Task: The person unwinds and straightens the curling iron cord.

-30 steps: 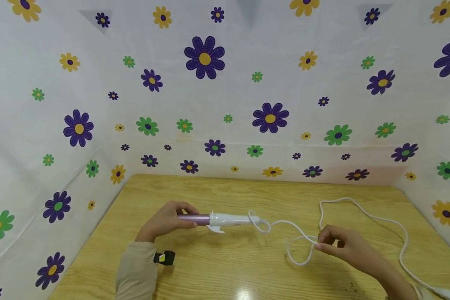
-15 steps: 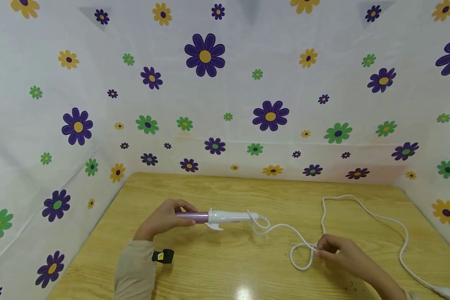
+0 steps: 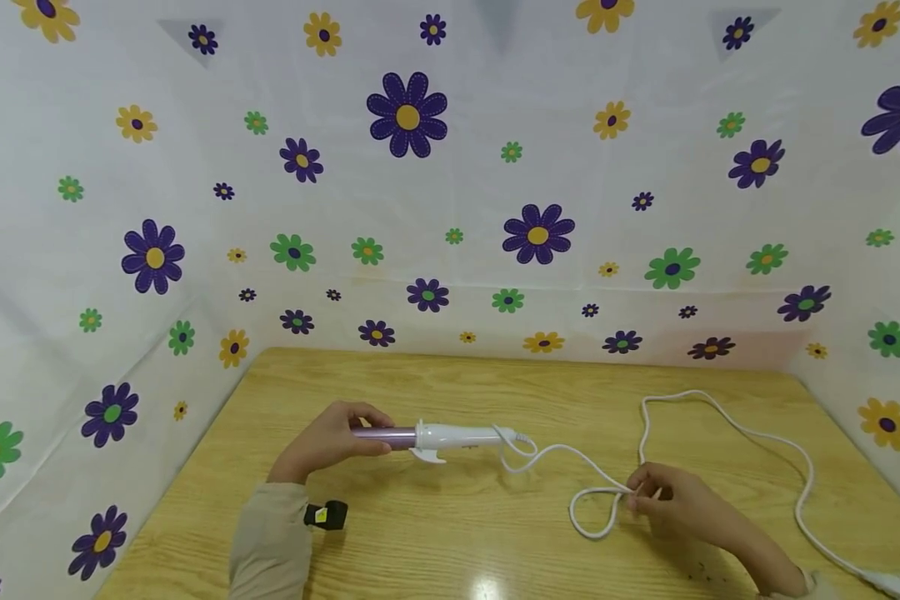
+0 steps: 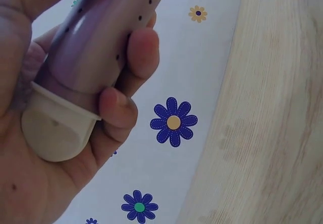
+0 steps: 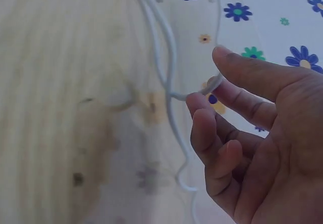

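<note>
My left hand [image 3: 332, 443] grips the purple barrel of a curling iron [image 3: 461, 436] on the left half of the table. Its white handle points right, with a small white lever below the collar. In the left wrist view, fingers curl round the dotted barrel [image 4: 96, 37], and its pale end cap [image 4: 58, 125] lies against the palm. To the right, my right hand [image 3: 682, 504] pinches the white power cord [image 3: 811, 477] between thumb and fingertips, low over the wood. A small loop of cord lies just left of those fingertips. The right wrist view shows strands crossing beside the fingers.
The cord runs in a wide bend behind my right hand to a white plug [image 3: 887, 583] near the table's right front. Flower-printed white sheeting [image 3: 465, 183] walls in the wooden table [image 3: 435, 533] at the back and sides. A black device [image 3: 328, 515] is strapped at my left wrist.
My right hand has come down slightly with the cord, and the small loop has sunk and changed shape. My left hand and the curling iron have stayed nearly still.
</note>
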`<act>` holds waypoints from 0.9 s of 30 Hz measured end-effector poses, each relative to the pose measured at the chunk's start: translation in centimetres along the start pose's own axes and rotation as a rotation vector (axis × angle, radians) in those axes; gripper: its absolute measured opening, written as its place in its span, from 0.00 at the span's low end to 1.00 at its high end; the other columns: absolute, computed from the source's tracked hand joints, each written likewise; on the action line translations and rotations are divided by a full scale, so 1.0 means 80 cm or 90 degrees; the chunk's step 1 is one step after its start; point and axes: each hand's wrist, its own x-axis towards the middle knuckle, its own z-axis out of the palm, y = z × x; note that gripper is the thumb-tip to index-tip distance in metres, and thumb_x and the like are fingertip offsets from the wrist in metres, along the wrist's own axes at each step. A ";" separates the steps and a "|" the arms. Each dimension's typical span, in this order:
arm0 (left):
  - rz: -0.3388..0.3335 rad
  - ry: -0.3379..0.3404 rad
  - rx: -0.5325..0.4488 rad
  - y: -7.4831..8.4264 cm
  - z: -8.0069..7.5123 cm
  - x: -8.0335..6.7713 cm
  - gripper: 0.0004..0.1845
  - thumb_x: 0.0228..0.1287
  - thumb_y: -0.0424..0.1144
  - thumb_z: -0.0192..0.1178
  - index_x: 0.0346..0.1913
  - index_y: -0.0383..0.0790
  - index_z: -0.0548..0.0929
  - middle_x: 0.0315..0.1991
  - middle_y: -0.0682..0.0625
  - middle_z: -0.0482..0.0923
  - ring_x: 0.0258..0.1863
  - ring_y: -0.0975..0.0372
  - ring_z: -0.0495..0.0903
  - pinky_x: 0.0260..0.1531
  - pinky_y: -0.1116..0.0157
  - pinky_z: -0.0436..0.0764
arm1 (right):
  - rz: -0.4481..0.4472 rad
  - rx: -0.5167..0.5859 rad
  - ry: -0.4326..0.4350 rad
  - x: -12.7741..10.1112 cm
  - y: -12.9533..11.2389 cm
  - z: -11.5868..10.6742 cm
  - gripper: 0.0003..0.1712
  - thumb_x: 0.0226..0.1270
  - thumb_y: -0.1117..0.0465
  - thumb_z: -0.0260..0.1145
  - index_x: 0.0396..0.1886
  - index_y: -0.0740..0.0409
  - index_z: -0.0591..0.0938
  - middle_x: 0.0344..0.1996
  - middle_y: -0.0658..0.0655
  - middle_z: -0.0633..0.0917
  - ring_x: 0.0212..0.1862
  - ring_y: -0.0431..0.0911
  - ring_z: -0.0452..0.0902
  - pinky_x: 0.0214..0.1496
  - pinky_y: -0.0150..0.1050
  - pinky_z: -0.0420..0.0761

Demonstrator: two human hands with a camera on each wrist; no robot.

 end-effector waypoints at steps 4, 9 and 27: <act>-0.008 0.000 0.001 -0.001 0.000 -0.002 0.18 0.52 0.44 0.73 0.45 0.41 0.85 0.43 0.44 0.82 0.36 0.57 0.76 0.37 0.62 0.78 | -0.018 -0.021 0.026 0.002 -0.012 -0.010 0.16 0.71 0.61 0.60 0.50 0.69 0.75 0.34 0.55 0.79 0.25 0.37 0.73 0.27 0.34 0.75; -0.003 0.006 0.008 0.001 -0.002 -0.002 0.18 0.52 0.44 0.73 0.44 0.41 0.85 0.43 0.44 0.82 0.35 0.57 0.76 0.36 0.63 0.78 | -0.037 -0.043 0.050 0.010 -0.035 -0.014 0.19 0.70 0.59 0.61 0.52 0.70 0.74 0.35 0.54 0.77 0.26 0.39 0.74 0.29 0.35 0.76; -0.001 0.006 0.010 0.003 -0.005 -0.002 0.18 0.52 0.45 0.73 0.45 0.40 0.85 0.43 0.44 0.82 0.35 0.57 0.76 0.35 0.63 0.78 | -0.051 -0.131 0.021 0.082 -0.096 0.021 0.24 0.69 0.54 0.62 0.60 0.61 0.75 0.34 0.54 0.82 0.22 0.41 0.75 0.24 0.35 0.75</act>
